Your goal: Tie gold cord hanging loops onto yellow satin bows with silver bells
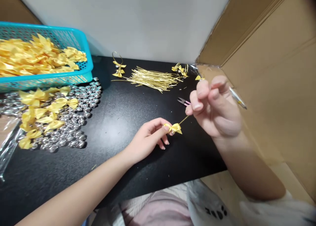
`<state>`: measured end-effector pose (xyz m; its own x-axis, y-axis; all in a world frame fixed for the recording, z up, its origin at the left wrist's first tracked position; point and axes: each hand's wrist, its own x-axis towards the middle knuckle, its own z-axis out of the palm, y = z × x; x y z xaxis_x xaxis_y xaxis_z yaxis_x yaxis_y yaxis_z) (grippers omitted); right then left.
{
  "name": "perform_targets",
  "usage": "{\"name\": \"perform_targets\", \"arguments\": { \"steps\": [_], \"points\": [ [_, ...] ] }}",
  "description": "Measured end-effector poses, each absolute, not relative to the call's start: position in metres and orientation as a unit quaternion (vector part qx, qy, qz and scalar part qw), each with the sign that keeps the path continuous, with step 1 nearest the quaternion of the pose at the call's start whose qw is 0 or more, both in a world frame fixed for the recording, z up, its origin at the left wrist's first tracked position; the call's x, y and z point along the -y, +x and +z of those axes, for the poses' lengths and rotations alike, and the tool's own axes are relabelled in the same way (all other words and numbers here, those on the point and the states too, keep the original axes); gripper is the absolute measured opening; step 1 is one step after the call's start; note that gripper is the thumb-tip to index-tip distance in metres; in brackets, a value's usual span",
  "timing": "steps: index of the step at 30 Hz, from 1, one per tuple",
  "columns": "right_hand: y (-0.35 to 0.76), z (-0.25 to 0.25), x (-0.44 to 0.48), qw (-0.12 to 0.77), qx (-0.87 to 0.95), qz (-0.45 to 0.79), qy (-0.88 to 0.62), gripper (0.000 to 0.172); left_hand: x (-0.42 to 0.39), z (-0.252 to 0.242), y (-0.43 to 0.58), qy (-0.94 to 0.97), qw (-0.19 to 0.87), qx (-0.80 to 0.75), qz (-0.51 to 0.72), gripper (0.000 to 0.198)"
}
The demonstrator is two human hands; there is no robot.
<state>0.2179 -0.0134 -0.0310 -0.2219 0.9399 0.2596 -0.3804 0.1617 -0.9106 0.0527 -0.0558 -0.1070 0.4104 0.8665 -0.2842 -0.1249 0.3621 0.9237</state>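
Observation:
My left hand (150, 137) pinches a small yellow ribbon bow (175, 128) just above the black tabletop (118, 120). A thin gold wire (184, 120) runs from the bow up to my right hand (212, 104), whose fingers are closed on its other end. Small pink-handled snips (183, 101) lie on the table just behind my right hand. A loose bundle of gold wires (153, 78) lies farther back in the middle.
A teal basket (81, 41) full of yellow bows stands at the back left. In front of it lie several silver beads (74, 127) with loose bows (39, 114) on top. Finished bows with wire loops (118, 68) (181, 69) sit near the wall. A cardboard box (271, 71) stands at the right.

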Motion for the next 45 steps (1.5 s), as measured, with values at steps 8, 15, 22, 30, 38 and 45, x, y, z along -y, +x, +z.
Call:
{"name": "perform_targets", "arguments": {
  "steps": [8, 15, 22, 30, 38, 45],
  "points": [
    [0.201, -0.025, 0.017, 0.55, 0.545, 0.533, -0.34, 0.016, 0.061, -0.105, 0.054, 0.478, 0.727, -0.362, 0.334, 0.024],
    [0.193, -0.034, 0.018, 0.55, 0.552, 0.547, -0.306, 0.019, 0.067, -0.109, 0.054, 0.54, 0.66, -0.393, 0.344, 0.022],
    [0.201, -0.033, 0.008, 0.57, 0.535, 0.525, -0.336, 0.012, 0.061, -0.114, 0.051, 0.511, 0.636, -0.435, 0.381, 0.024],
    [0.207, -0.039, 0.007, 0.574, 0.504, 0.568, -0.307, 0.02, 0.053, -0.113, 0.047, 0.399, 0.698, -0.423, 0.418, 0.022],
    [0.217, -0.048, 0.002, 0.579, 0.491, 0.563, -0.325, 0.02, 0.053, -0.113, 0.048, 0.384, 0.737, -0.404, 0.382, 0.026],
    [0.215, -0.039, 0.006, 0.576, 0.515, 0.543, -0.329, 0.018, 0.056, -0.118, 0.047, 0.439, 0.717, -0.386, 0.379, 0.031]
  ]
}}
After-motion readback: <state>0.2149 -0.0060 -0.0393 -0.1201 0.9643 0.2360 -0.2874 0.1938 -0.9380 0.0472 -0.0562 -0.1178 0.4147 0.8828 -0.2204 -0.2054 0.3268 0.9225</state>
